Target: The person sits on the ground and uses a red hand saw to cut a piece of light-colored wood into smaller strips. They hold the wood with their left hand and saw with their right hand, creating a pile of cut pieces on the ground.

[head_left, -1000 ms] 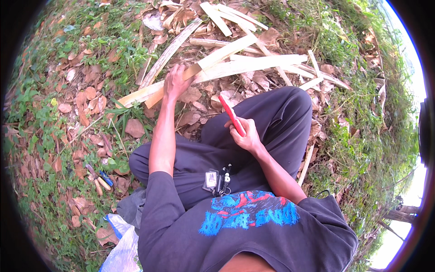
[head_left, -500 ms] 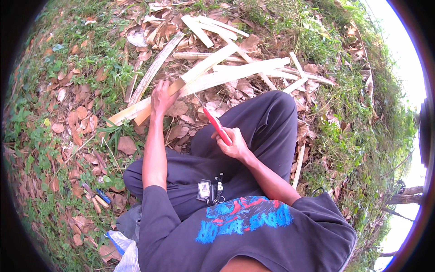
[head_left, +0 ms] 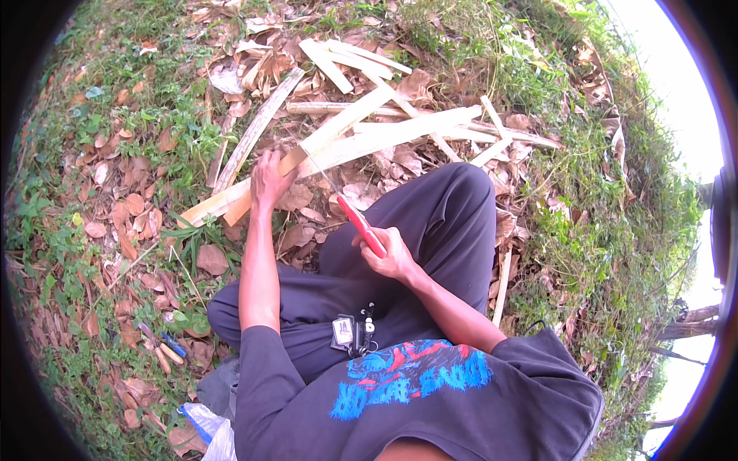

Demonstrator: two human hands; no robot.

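Observation:
My right hand [head_left: 388,253] is closed around the red handle of a saw [head_left: 356,221]. Its thin blade, seen nearly edge-on, runs up and left to the edge of a pale wooden strip [head_left: 342,123]. My left hand [head_left: 270,178] presses on the near part of that strip, fingers curled over it. A longer pale plank [head_left: 407,132] lies crossing beneath or beside the strip, its near end emerging left of my left hand. Exactly how the blade meets the wood is too fine to tell.
More wooden strips [head_left: 327,65] lie ahead on dry leaves, with a rough bark-sided piece [head_left: 257,127] at the left. Small hand tools [head_left: 165,349] rest on the ground at lower left, near a white-and-blue bag [head_left: 207,426]. My bent knee [head_left: 465,188] stands right of the saw.
The view has shifted slightly. The saw has moved a little back toward me, and more of its blade shows against the strip. My left hand keeps its place on the wood.

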